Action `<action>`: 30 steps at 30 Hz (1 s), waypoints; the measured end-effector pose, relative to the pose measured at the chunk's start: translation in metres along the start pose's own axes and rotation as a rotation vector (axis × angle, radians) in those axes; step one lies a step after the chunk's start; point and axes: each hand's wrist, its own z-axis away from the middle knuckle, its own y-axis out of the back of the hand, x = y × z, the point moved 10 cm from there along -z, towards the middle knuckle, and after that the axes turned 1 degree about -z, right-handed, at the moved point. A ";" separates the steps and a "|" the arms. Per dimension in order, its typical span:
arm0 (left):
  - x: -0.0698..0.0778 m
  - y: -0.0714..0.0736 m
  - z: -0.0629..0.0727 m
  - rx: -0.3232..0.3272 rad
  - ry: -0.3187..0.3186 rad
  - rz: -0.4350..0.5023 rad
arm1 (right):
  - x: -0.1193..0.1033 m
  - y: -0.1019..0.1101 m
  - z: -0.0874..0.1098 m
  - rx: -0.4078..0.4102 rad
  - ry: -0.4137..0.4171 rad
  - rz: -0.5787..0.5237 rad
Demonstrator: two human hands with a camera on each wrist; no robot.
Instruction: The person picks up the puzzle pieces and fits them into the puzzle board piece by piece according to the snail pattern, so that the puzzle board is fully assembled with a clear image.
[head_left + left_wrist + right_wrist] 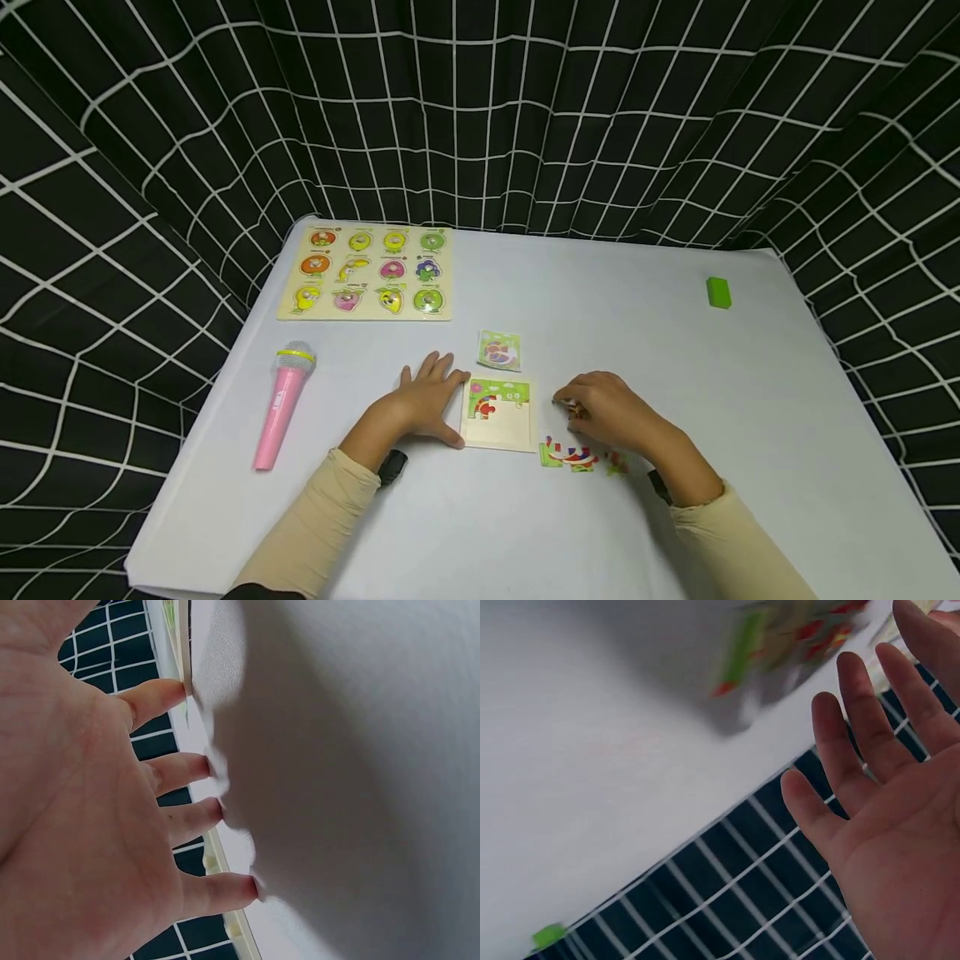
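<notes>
A square puzzle board (497, 432) has several pieces fitted across its top and left: green ground with a red-and-white picture. My left hand (423, 406) lies spread at the board's left side, thumb at the lower left corner and a fingertip at the upper left. In the left wrist view its fingertips (238, 891) meet the white tabletop. To the right of the board, my right hand (611, 410) hovers low, fingers apart and lightly bent in the right wrist view. A small orange-and-dark patch (577, 410) shows beside its thumb. Loose puzzle pieces (581, 459) lie just below this hand.
A small picture card (499, 350) lies behind the board. Farther back left is a fruit peg puzzle (371, 312), with a pink toy microphone (281, 408) in front of it. A green block (718, 292) sits at the back right. Dark gridded cloth (495, 125) surrounds the table.
</notes>
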 end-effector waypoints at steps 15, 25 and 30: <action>-0.006 0.002 0.006 0.010 -0.015 0.028 | 0.022 -0.005 0.022 0.048 -0.064 0.001; -0.001 0.002 0.002 0.005 -0.007 0.019 | 0.019 -0.002 0.021 0.084 -0.046 0.065; 0.001 0.003 0.001 0.005 -0.013 0.012 | 0.010 0.001 0.012 0.094 -0.015 0.053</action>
